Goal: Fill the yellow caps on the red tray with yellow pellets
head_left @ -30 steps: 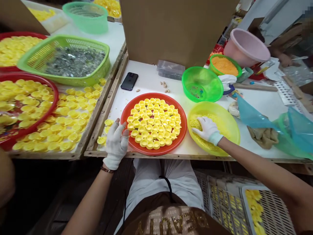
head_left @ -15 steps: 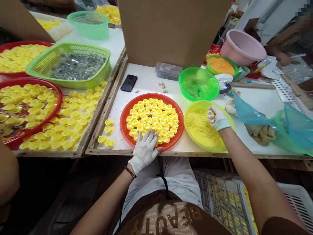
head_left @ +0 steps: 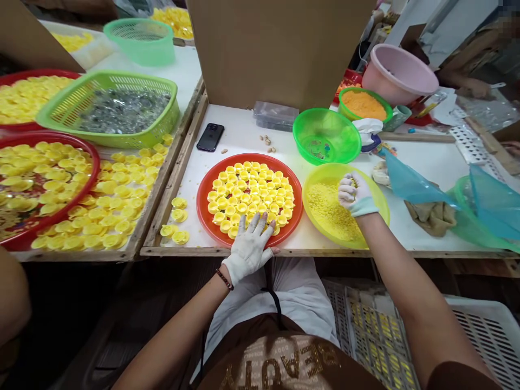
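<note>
While my left hand [head_left: 251, 248] has slid from the red plate [head_left: 205, 187]'s left edge to lie flat, fingers spread, on its near rim, I see my right hand [head_left: 355, 195] lifted closed over the yellow bowl [head_left: 377, 197], pinching grains for the little yellow cups [head_left: 249, 189].

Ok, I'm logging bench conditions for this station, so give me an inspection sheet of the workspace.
Surface: white table with a wooden rim.
Job's things: red tray packed with small yellow cups; yellow bowl of yellow grains.
Clutter: phone, green bowl, loose nuts, blue bag.
Hands: left hand, gloved, flat on the tray's near edge; right hand, gloved, curled over the grains.
Cables: nothing seen.
Surroundings: cardboard wall; green basket on the next table.
</note>
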A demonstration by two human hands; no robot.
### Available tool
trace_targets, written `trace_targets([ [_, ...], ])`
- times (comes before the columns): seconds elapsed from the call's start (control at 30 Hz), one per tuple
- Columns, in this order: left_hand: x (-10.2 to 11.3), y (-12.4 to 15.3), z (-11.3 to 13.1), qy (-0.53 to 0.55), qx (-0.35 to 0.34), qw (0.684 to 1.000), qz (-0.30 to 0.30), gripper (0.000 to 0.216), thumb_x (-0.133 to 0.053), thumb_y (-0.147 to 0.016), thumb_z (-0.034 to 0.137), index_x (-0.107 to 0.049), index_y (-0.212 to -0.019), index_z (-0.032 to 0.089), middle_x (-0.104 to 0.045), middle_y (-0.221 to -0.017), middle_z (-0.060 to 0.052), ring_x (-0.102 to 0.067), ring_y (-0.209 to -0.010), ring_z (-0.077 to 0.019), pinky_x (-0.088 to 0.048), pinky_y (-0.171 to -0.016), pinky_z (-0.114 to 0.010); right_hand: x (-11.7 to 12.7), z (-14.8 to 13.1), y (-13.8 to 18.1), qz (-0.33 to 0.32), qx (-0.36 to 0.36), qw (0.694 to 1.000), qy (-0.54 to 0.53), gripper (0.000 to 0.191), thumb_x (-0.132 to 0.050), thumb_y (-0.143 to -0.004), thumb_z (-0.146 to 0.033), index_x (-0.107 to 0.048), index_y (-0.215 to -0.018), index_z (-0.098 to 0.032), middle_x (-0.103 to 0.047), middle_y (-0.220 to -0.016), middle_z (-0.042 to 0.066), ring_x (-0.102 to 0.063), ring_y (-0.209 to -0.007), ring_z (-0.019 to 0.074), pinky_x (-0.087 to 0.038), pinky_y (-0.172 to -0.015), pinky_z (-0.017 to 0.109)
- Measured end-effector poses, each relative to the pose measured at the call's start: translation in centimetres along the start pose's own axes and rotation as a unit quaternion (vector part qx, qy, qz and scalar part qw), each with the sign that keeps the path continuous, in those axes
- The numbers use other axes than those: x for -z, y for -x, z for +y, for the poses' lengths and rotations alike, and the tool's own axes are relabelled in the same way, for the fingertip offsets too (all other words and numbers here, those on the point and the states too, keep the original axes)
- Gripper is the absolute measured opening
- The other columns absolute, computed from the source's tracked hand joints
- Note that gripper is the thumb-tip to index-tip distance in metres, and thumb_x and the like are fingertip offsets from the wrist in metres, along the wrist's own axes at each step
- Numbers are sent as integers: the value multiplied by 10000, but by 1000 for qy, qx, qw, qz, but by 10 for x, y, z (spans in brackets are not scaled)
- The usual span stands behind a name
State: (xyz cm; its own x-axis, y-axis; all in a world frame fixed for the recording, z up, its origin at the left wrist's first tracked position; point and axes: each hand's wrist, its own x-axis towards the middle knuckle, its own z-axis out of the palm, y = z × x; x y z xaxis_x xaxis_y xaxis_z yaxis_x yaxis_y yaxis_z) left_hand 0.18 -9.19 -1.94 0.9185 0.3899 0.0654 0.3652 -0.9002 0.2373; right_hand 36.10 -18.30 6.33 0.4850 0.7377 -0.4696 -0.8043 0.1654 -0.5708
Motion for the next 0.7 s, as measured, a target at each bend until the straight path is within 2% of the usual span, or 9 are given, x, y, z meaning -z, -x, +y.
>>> trace_targets([
  [0.07, -1, 2, -4, 41, -4, 998, 54, 667, -612, -1029, 573, -592, -1572, 187, -509, -1668, -221, -452, -1572, -462, -296, -1295, -777, -23, 13, 11, -33, 3, 999, 7, 427, -281, -1133, -390, -474, -794, -217, -313, -586, -156, -208, -365, -15, -9, -432, 124],
  [0.17, -2, 11, -19, 108, 29, 977, 180, 570, -523, -1082, 524, -642, -1495, 149, -540, -1643, -227, -510, -1543, -398, -394, -1295, -661, -60, 45, 23, -63, -19, 998, 18, 377, -334, -1119, -397, -476, -815, -225, -318, -608, -158, -223, -367, -9, -22, -423, 135],
  [0.3, -4, 32, -49, 198, 153, 911, 329, 497, -394, -1132, 441, -694, -1360, 116, -667, -1493, -219, -627, -1433, -321, -530, -1207, -540, -103, 99, 28, -68, -75, 995, 17, 347, -487, -1128, -398, -476, -825, -230, -335, -558, -143, -186, -338, 26, -49, -340, 141],
  [0.37, -2, 36, -62, 225, 183, 886, 362, 457, -425, -1125, 448, -720, -1291, 141, -738, -1381, -178, -686, -1352, -302, -563, -1168, -517, -117, 121, 29, -64, -96, 993, 14, 344, -492, -1140, -400, -478, -842, -229, -348, -551, -134, -197, -325, 29, -66, -323, 140],
  [0.43, 4, 28, -73, 203, 160, 901, 349, 444, -440, -1121, 450, -719, -1278, 143, -747, -1365, -171, -688, -1346, -298, -558, -1174, -513, -124, 134, 30, -61, -105, 992, 19, 340, -485, -1147, -403, -473, -855, -230, -364, -558, -129, -207, -324, 29, -76, -323, 141],
  [0.5, 12, 8, -82, 157, 104, 936, 298, 447, -437, -1121, 456, -712, -1289, 147, -727, -1405, -177, -652, -1396, -302, -524, -1209, -521, -122, 133, 30, -62, -95, 993, 38, 335, -503, -1138, -415, -457, -860, -234, -362, -563, -132, -196, -334, 32, -79, -328, 148],
  [0.6, 22, -31, -94, 86, 36, 976, 195, 471, -429, -1116, 508, -725, -1251, 168, -720, -1413, -182, -631, -1414, -334, -485, -1221, -579, -103, 112, 24, -67, -3, 985, 160, 355, -518, -1112, -474, -412, -854, -254, -345, -578, -139, -170, -373, 50, -100, -353, 179],
  [0.63, 24, -43, -96, 72, 26, 981, 175, 493, -423, -1113, 532, -731, -1231, 166, -726, -1397, -196, -637, -1398, -363, -476, -1206, -629, -93, 102, 21, -59, 57, 966, 245, 355, -471, -1118, -493, -399, -858, -263, -350, -592, -136, -182, -390, 59, -127, -369, 190],
  [0.7, 24, -57, -98, 66, 10, 984, 163, 533, -408, -1104, 562, -734, -1209, 154, -730, -1372, -231, -646, -1355, -432, -454, -1151, -740, -69, 79, 16, -11, 179, 893, 412, 332, -354, -1132, -475, -398, -872, -273, -387, -629, -121, -253, -430, 72, -204, -422, 206],
])
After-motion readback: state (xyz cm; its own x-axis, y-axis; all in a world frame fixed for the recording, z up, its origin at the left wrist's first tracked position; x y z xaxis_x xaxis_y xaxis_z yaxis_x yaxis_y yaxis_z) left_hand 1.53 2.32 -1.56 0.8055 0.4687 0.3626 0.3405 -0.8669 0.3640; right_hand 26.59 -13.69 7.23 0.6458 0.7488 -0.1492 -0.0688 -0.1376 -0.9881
